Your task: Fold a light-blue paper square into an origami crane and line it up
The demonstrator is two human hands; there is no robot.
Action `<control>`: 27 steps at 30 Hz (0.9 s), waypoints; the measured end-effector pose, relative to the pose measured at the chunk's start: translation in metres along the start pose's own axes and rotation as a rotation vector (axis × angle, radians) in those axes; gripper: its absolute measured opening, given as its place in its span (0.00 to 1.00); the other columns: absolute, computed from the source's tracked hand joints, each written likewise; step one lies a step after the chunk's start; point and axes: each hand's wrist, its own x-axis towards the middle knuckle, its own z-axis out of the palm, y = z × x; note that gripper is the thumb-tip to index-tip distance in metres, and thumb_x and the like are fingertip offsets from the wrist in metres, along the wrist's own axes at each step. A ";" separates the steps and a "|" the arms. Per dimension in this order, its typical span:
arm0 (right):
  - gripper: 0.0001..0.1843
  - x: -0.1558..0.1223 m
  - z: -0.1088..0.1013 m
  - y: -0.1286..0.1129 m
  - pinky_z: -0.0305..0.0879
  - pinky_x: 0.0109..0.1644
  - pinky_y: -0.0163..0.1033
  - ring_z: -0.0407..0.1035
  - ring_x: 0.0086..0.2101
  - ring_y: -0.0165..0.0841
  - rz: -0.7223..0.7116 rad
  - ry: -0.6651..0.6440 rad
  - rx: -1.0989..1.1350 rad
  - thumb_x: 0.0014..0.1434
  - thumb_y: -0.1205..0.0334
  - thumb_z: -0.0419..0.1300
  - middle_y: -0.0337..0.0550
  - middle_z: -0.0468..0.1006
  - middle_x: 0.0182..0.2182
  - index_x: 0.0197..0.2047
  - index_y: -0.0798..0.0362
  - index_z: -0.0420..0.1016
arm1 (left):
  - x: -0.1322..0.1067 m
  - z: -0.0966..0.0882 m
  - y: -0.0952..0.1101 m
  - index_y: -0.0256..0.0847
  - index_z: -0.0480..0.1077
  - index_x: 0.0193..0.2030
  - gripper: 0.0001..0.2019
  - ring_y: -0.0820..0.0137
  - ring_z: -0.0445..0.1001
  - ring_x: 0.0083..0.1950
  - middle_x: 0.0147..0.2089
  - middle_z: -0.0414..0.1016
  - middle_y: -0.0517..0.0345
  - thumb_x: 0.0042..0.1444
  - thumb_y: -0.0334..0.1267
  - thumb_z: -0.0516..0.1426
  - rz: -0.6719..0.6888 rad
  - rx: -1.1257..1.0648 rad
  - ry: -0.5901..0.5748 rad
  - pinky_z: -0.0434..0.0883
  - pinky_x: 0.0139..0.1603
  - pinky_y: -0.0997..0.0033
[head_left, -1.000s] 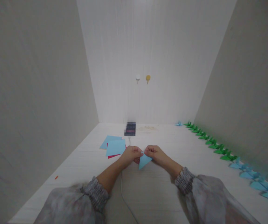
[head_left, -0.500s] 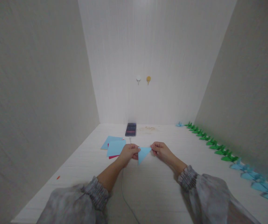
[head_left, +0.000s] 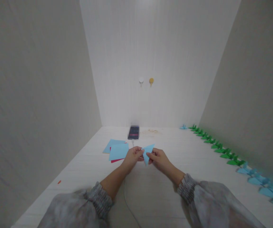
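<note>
A small folded light-blue paper [head_left: 148, 151] is held just above the white tabletop [head_left: 150, 186] between both hands. My left hand [head_left: 133, 156] pinches its left side with closed fingers. My right hand [head_left: 158, 158] grips its right and lower part, fingers closed on it. The paper's upper edge sticks up between the two hands. Both arms wear grey sleeves with gathered cuffs.
Flat light-blue and red paper sheets [head_left: 117, 150] lie left of the hands. A dark blurred phone [head_left: 133, 132] stands behind, with a thin cable [head_left: 127, 196] running toward me. Green paper cranes [head_left: 218, 148] and blue paper cranes [head_left: 262, 185] line the right wall. Two hooks [head_left: 146, 81] hang on the back wall.
The hands, apart half a second ago with the paper stretched as a triangle between them, have come together again, and the paper now sits folded smaller and higher between the fingers.
</note>
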 end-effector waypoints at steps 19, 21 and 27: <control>0.05 -0.005 0.003 0.008 0.48 0.15 0.28 0.54 0.12 0.22 0.154 -0.183 0.142 0.43 0.65 0.54 0.31 0.61 0.11 0.20 0.56 0.64 | -0.006 0.004 0.005 0.34 0.67 0.27 0.12 0.77 0.63 0.24 0.23 0.68 0.60 0.38 0.41 0.58 0.121 0.042 0.002 0.60 0.27 0.76; 0.06 -0.005 0.003 0.008 0.48 0.14 0.28 0.53 0.12 0.22 0.149 -0.186 0.149 0.43 0.65 0.54 0.31 0.60 0.10 0.19 0.56 0.64 | -0.006 0.004 0.007 0.34 0.67 0.26 0.12 0.78 0.62 0.22 0.22 0.67 0.61 0.38 0.42 0.57 0.104 0.036 0.004 0.59 0.26 0.76; 0.05 -0.006 0.002 0.007 0.47 0.14 0.28 0.53 0.12 0.21 0.166 -0.202 0.149 0.43 0.64 0.54 0.31 0.61 0.11 0.21 0.57 0.66 | -0.006 0.003 0.008 0.34 0.66 0.23 0.12 0.80 0.59 0.19 0.18 0.64 0.64 0.37 0.43 0.57 0.041 -0.010 -0.004 0.56 0.22 0.78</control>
